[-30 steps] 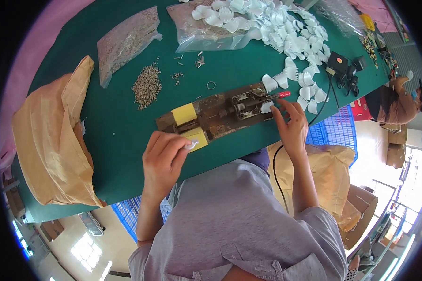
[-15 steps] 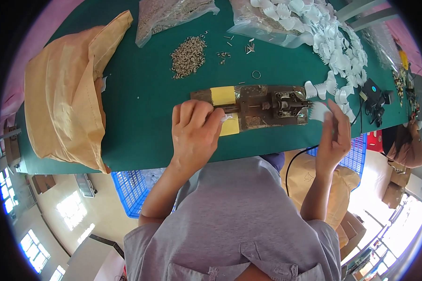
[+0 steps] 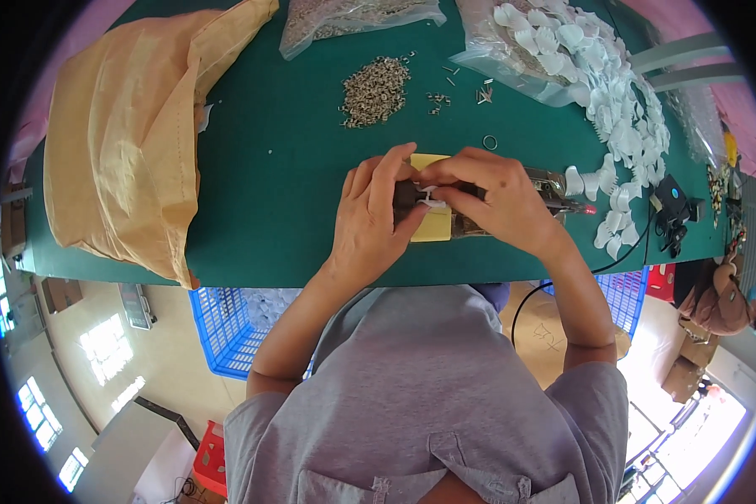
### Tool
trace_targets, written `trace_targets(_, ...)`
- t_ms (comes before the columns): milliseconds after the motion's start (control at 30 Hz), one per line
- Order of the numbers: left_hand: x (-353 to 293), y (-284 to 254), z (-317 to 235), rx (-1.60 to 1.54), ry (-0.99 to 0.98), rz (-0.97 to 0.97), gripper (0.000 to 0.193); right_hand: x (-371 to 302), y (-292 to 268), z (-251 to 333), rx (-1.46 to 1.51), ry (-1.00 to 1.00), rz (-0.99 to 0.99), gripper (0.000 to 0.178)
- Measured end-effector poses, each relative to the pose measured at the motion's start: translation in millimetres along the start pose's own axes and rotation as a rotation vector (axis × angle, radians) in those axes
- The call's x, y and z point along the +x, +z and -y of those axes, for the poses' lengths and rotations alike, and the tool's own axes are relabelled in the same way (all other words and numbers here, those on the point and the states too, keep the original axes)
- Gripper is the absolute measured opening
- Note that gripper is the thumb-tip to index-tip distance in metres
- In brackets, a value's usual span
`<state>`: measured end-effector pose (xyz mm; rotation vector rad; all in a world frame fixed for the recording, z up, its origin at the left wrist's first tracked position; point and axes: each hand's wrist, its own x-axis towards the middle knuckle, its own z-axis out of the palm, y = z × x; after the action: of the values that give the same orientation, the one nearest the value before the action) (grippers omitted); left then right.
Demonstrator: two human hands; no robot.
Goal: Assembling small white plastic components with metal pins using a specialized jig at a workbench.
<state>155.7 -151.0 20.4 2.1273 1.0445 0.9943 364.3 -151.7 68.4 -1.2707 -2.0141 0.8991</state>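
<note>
Both hands meet over the left end of a dark metal jig (image 3: 553,186), which has yellow patches (image 3: 435,227) on it. My left hand (image 3: 368,210) is closed, its fingers and thumb pinching around a small white claw-clip piece (image 3: 431,202). From the other side my right hand (image 3: 497,200) pinches at the same white piece with thumb and forefinger. The fingers cover most of the piece and much of the jig. At the jig's right end a narrow tip with red on it (image 3: 590,210) sticks out.
A pile of small metal springs (image 3: 376,91), some loose pins (image 3: 485,92) and a ring (image 3: 490,142) lie behind the jig. White toothed clip halves (image 3: 622,118) spread at the right. A large brown paper bag (image 3: 126,143) stands left. Blue baskets (image 3: 218,336) sit below the table edge.
My right hand has moved left from the jig's right end, where it held a white toothed clip half, to meet my left hand. The view has shifted slightly.
</note>
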Motion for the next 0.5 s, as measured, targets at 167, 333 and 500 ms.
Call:
trace_targets(167,2,0,8,-0.122,-0.017,0.030,0.080,2,-1,2,0.114,0.143,0.017,0.022)
trace_targets(333,2,2,14,-0.179,0.005,0.044,0.078,2,-3,5,-0.070,0.051,0.012,0.019)
trace_targets(500,1,5,16,-0.206,-0.030,0.034,0.077,1,0,7,-0.098,0.092,-0.033,0.016)
